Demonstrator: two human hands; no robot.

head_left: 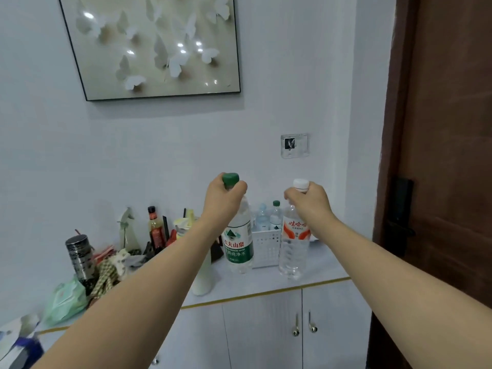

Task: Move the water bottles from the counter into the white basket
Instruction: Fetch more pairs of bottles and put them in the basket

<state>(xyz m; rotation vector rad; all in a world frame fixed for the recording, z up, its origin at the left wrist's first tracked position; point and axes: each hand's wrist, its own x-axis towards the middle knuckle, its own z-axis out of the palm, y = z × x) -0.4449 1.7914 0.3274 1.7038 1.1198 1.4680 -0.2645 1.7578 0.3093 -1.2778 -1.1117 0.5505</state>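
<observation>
While both arms reach out over the pale counter [266, 283], each hand grips one water bottle by its neck. Taking the white basket [266, 246] at the back right of the counter as the landmark and reading from the left: far to its left sits a clutter of things, among them a green packet [65, 299], a dark metal flask [80, 258], a checked cloth [106, 275] and a dark sauce bottle [155, 230]. Nearer the basket, a white cylinder [202, 275] stands partly hidden behind the left forearm.

Just left of the basket's front, the left hand [222, 198] is curled round the neck of the green-capped bottle [238, 243], which hangs upright with its green label facing the camera; whether its base touches the counter cannot be told. Inside the basket, two small bottles [269, 218] stand upright, one with a green cap. Just right of the basket's front, the right hand [310, 199] has its fingers wrapped round the neck of the white-capped bottle [294, 249], upright, with an orange label, its base low over the counter. Well to the right of the basket stands a brown door [439, 155].
</observation>
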